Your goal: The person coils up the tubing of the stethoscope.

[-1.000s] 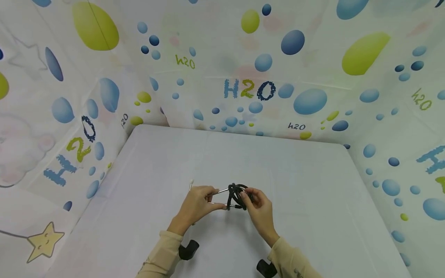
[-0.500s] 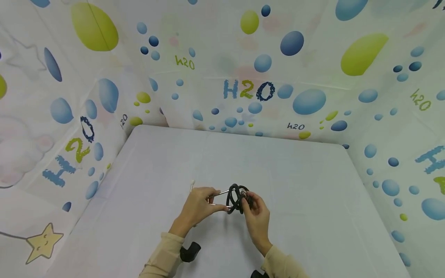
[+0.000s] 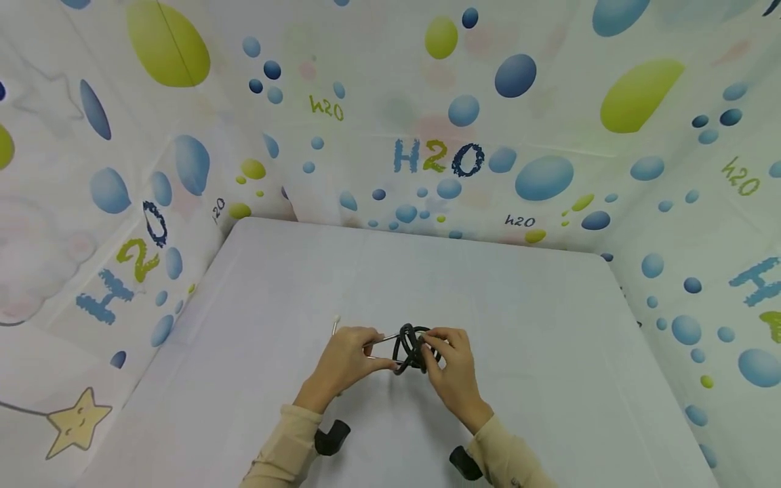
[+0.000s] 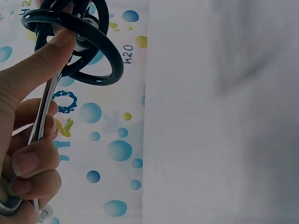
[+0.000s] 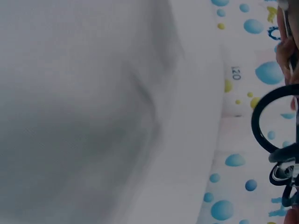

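Note:
A stethoscope is held up over the table, its black tubing [image 3: 403, 346] wound into loops around the metal ear tubes. My left hand [image 3: 342, 362] grips those ear tubes, with the thumb along one and the fingers curled round. Behind this hand a pale ear tip [image 3: 337, 319] sticks out. In the left wrist view a shiny metal tube [image 4: 43, 112] runs through my fingers up to the loops. My right hand [image 3: 454, 373] pinches the right side of the looped tubing. A round metal chest piece [image 5: 282, 172] shows among the loops in the right wrist view.
Beneath the hands lies a white table [image 3: 518, 318]. Printed cloth [image 3: 366, 68] with blue and green spots walls it in at the back and sides. Black wrist devices [image 3: 332, 438] hang under both beige sleeves.
My right hand dipped, then rose again, its fingers shifting over the tubing. The loops have moved slightly left and look more bunched. My left hand has stayed almost still.

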A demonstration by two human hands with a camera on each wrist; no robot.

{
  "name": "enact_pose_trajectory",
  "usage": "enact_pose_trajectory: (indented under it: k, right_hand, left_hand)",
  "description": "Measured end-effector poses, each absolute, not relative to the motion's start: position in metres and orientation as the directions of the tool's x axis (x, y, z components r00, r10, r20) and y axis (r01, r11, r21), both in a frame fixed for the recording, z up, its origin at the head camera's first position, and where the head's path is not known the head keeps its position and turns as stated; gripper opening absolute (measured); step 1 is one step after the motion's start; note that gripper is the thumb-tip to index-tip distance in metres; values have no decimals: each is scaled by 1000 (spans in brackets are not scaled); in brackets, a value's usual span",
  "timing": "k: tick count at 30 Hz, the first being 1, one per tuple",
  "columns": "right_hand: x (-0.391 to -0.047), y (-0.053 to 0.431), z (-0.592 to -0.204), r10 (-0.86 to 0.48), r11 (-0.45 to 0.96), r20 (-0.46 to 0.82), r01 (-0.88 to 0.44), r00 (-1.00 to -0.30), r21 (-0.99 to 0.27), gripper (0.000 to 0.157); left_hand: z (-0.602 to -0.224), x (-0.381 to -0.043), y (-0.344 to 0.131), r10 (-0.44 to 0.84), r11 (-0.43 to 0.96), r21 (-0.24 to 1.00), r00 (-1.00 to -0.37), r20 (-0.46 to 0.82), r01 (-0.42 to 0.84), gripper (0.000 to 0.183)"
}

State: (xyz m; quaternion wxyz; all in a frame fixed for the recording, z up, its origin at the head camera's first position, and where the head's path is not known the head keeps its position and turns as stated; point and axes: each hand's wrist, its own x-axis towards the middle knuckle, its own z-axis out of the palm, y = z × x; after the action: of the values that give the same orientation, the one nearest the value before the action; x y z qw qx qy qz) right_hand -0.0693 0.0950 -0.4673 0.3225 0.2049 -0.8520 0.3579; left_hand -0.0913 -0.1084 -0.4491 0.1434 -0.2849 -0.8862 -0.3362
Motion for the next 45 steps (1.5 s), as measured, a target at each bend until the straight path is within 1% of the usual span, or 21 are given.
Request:
enact_pose_trajectory:
  k: [3, 7, 10, 13, 16, 20, 23, 25, 33, 38, 40, 42, 45]
  right_hand:
    - [-72, 98, -459, -210, 664, 675, -610, -707, -432, 21]
    - [-72, 99, -451, -276, 668, 638, -621, -719, -410, 26]
    - [-72, 98, -449, -294, 674, 627, -621, -722, -399, 28]
    - [-73, 97, -450, -277, 677, 648, -623, -710, -393, 26]
    - [-74, 95, -451, -266, 686, 686, -633, -677, -359, 21]
    - [-75, 92, -455, -282, 695, 739, -661, -612, -282, 16]
    - [-75, 91, -456, -286, 686, 774, -684, -566, -247, 17]
    - [-76, 92, -457, -289, 675, 785, -698, -548, -239, 18]
    - [-74, 96, -455, -340, 639, 722, -712, -602, -292, 19]
    - [-73, 100, -461, -340, 618, 700, -710, -628, -337, 27]
    - [-73, 101, -464, -305, 609, 706, -701, -639, -371, 31]
    - [-75, 102, -465, -241, 593, 711, -680, -660, -430, 33]
    - [-79, 103, -463, -114, 534, 673, -616, -731, -579, 34]
  left_hand:
    - [-449, -92, -110, 400, 609, 528, -804, 440, 592, 42]
    - [-449, -93, -112, 392, 614, 536, -813, 430, 579, 41]
    - [-448, -94, -113, 391, 615, 546, -821, 417, 569, 41]
    - [-447, -94, -113, 394, 605, 564, -827, 401, 561, 40]
    - [-446, -95, -112, 391, 600, 580, -834, 389, 552, 39]
    - [-444, -96, -111, 382, 603, 591, -844, 377, 537, 38]
    - [-443, -96, -110, 382, 602, 597, -848, 368, 530, 38]
    - [-443, -97, -110, 381, 602, 601, -851, 361, 525, 38]
    - [-446, -96, -111, 359, 606, 617, -865, 349, 501, 36]
    - [-446, -99, -114, 387, 590, 625, -859, 336, 511, 36]
    - [-446, -101, -116, 413, 585, 614, -846, 337, 530, 37]
    - [-445, -104, -117, 439, 577, 599, -829, 346, 556, 37]
    - [-442, -109, -119, 460, 557, 582, -804, 377, 592, 37]
